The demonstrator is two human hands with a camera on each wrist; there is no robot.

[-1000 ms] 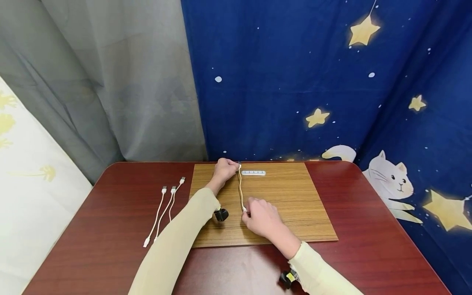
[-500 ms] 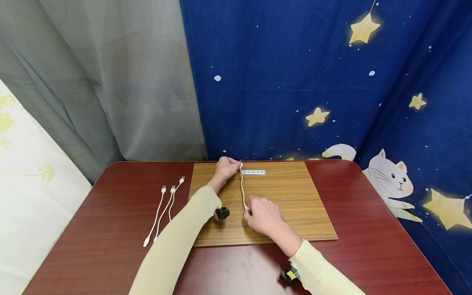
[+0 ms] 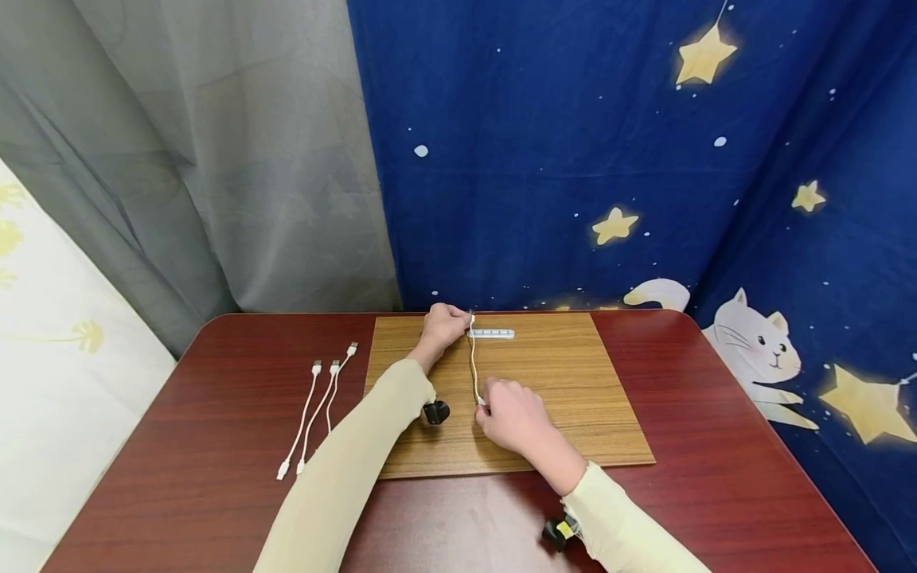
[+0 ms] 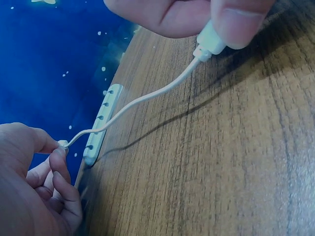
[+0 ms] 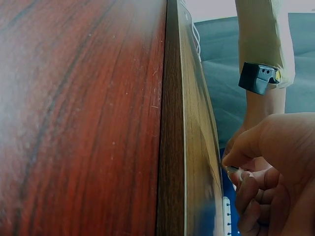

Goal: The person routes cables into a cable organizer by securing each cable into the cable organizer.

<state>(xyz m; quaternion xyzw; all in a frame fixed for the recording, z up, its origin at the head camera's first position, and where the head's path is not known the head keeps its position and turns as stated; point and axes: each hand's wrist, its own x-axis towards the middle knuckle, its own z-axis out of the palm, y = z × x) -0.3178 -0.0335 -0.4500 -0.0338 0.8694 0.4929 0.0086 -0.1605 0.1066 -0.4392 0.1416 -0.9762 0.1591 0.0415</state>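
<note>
A white USB charging cable (image 3: 474, 362) runs between the two hands above a wood-grain board (image 3: 566, 390). My left hand (image 3: 442, 324) pinches its far end near the board's back edge. Closer to me, my right hand (image 3: 514, 415) pinches the white connector (image 4: 210, 42) at the other end. A white cable holder strip (image 3: 493, 334) with several slots lies on the board, just right of the left hand. In the left wrist view the cable (image 4: 147, 97) crosses over this strip and casts a shadow on the board. Fingers cover most of both plugs.
Three more white cables (image 3: 306, 418) lie on the red-brown table (image 3: 215, 414) left of the board, partly behind the left sleeve. Each wrist carries a small black camera (image 3: 435, 411). Grey and blue star-patterned curtains (image 3: 501, 159) hang behind the table.
Both hands have shifted slightly right with the cable, whose far end now overlaps the strip's left end in the head view. The other cables have stayed in place.
</note>
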